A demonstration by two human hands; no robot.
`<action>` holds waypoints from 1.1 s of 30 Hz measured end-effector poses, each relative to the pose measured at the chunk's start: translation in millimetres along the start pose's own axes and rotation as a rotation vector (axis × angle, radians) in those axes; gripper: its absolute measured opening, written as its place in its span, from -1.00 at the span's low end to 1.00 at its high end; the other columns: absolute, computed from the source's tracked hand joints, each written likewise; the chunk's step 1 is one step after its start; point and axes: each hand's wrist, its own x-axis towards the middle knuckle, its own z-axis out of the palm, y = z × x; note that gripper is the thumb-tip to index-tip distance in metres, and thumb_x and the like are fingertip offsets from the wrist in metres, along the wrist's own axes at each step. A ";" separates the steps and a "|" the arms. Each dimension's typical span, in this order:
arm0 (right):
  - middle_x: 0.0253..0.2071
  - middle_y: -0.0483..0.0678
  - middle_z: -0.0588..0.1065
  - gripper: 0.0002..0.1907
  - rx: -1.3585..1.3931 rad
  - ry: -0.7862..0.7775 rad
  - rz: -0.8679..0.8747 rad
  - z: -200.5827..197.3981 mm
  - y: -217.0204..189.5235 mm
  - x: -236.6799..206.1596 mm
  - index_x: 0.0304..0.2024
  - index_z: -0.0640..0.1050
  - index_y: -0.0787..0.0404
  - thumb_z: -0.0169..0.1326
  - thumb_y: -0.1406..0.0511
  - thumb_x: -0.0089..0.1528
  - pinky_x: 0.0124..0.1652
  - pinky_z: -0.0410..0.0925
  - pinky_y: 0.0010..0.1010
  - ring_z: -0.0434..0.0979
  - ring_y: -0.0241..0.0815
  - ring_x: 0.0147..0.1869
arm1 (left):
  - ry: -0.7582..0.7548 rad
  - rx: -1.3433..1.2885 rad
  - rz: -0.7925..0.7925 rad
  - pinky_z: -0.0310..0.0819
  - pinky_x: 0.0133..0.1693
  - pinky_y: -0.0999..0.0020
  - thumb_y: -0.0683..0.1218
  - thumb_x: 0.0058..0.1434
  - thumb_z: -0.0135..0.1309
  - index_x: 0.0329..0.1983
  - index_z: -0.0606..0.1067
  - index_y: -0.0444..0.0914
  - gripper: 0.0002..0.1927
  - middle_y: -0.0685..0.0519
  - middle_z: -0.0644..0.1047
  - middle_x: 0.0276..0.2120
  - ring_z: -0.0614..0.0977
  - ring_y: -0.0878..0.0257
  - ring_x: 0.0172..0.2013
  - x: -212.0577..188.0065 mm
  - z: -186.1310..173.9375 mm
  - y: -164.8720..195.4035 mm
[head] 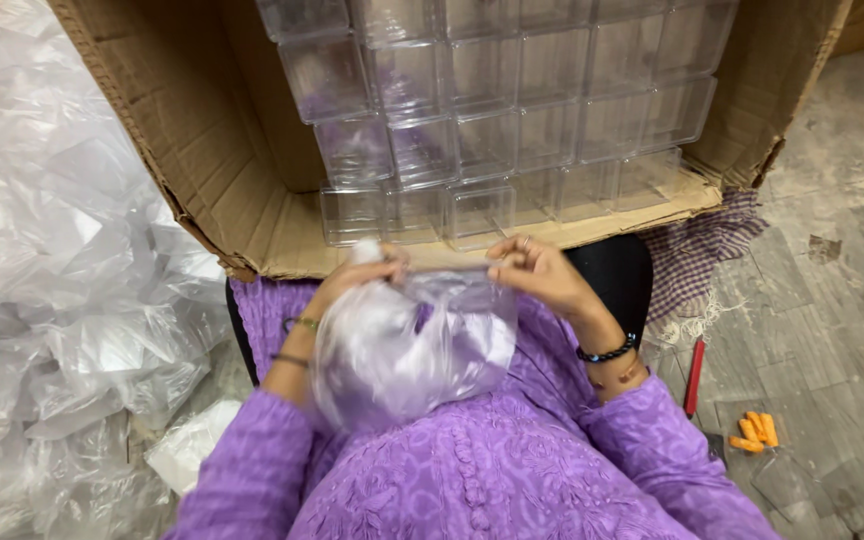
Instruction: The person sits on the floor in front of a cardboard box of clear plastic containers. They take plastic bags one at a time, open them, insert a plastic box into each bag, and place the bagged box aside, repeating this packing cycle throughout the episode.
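Ahead of both hands, a big cardboard carton (pixel 222 150) lying open toward the lap, its lower flap edge just beyond the fingertips. Inside, clear plastic boxes (pixel 512 110) stacked in tight rows, filling most of the carton; bare cardboard left only on the wall ahead of the left hand. Whether the boxes hold anything, impossible to tell.

Out beyond the left hand, a deep heap of crumpled clear plastic bags (pixel 62 300), crowding that side right up to the carton wall and the purple sleeve (pixel 252 470). Little free room there. Out beyond the right hand, open grey stone floor (pixel 832 280), with a checked cloth (pixel 697 250) poking from under the carton corner.

Between the hands, over the lap, a clear plastic bag (pixel 412 350), puffed and wrinkled, mouth up near the carton flap. Left hand (pixel 357 275) closed on the bag's upper corner, partly hidden behind the film. Right hand (pixel 537 270) pinching the opposite upper edge, fingers curled narrow.

Below and outside the right wrist, a slim red stick-like tool (pixel 694 375) on the floor; farther out, a few small orange pieces (pixel 755 431) on a clear sheet.
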 end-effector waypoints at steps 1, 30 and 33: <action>-0.40 -0.24 0.44 -0.78 -0.179 0.061 -0.097 -3.3 3.3 4.3 -0.01 0.57 0.30 0.19 0.36 0.31 -0.31 0.29 -0.59 0.39 -0.47 -0.33 | 0.174 0.264 0.005 0.50 -0.27 0.42 -0.15 0.30 0.13 -0.01 0.49 -0.33 -0.76 0.04 0.55 -0.30 0.57 0.30 -0.32 23.6 -0.2 -6.2; -0.37 -0.13 0.47 -0.84 0.061 -0.051 -0.282 132.9 12.0 69.5 -0.16 0.53 0.26 0.12 0.27 0.38 -0.35 0.36 -0.50 0.45 -0.36 -0.34 | -0.470 0.579 -0.001 0.59 -0.32 0.45 0.13 0.29 0.13 0.02 0.61 -0.21 -0.61 0.24 0.61 -0.12 0.68 0.42 -0.31 -70.5 29.7 2.9; -0.49 -0.13 0.44 -0.76 -0.354 -0.106 -0.340 157.2 9.1 71.8 -0.28 0.57 0.31 0.16 0.24 0.37 -0.39 0.31 -0.45 0.39 -0.34 -0.42 | -0.141 0.621 0.378 0.58 -0.31 0.44 0.13 0.30 0.14 0.05 0.61 -0.22 -0.60 0.20 0.62 -0.13 0.67 0.40 -0.30 -136.1 15.7 64.8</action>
